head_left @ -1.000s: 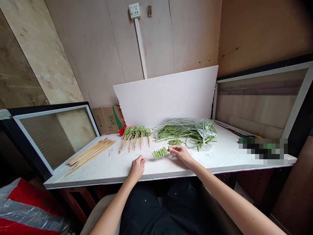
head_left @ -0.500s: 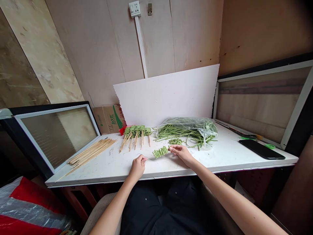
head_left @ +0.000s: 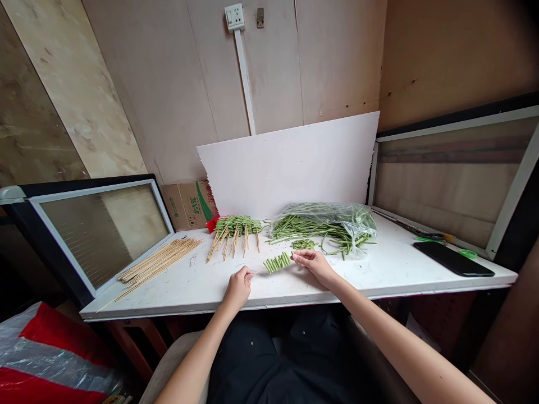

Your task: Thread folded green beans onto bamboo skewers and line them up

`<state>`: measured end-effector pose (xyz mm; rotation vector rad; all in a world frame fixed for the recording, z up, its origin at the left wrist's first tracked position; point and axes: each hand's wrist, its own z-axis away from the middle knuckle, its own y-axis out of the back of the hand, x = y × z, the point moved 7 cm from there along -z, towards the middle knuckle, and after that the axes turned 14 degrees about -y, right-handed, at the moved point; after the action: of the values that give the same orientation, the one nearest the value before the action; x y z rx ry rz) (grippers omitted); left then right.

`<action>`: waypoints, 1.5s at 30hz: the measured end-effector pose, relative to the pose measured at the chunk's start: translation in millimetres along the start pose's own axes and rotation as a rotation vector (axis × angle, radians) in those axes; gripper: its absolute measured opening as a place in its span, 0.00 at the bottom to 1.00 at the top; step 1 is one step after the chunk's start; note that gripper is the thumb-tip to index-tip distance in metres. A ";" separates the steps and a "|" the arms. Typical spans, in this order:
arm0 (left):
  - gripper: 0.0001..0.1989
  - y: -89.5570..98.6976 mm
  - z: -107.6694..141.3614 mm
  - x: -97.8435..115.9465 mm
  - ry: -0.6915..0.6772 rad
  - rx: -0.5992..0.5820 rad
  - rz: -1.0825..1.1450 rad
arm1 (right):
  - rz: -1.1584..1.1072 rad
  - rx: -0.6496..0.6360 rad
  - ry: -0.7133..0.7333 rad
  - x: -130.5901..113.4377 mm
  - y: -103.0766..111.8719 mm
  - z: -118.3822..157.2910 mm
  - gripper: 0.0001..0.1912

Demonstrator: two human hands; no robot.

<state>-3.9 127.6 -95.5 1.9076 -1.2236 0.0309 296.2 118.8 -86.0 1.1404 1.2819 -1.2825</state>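
Bean skewer: I see it held over the front of the white table, between the two hands. Left hand clamps its left end; right hand pinches a bean piece at the other. Just beyond: cut-bean heap, then long beans spilling from a clear bag. Left of these, loaded skewers; farther left, bare sticks. Far right, I note a phone.
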 end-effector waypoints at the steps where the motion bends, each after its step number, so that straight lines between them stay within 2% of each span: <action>1: 0.10 0.0 0.1 0.0 -0.003 0.000 0.000 | 0.003 0.005 -0.005 0.3 0.6 -0.1 0.23; 8: 0.10 1.2 0.1 1.7 -0.002 -0.003 0.013 | 0.036 0.031 -0.009 -6.4 -1.0 5.6 0.21; 27: 0.09 4.6 3.3 10.7 -0.063 0.008 -0.012 | 0.025 -0.055 0.011 -10.6 -8.1 10.3 0.17; 35: 0.09 7.1 2.3 9.3 -0.071 0.060 0.008 | 0.025 -0.025 -0.021 -9.8 -6.5 9.6 0.21; 45: 0.10 7.5 3.2 11.7 -0.065 0.052 -0.010 | 0.106 -0.011 0.021 -10.2 -6.9 8.8 0.23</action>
<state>-4.8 115.7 -87.7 1.9729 -1.2678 -0.0042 290.5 110.0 -75.0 1.2011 1.2254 -1.1869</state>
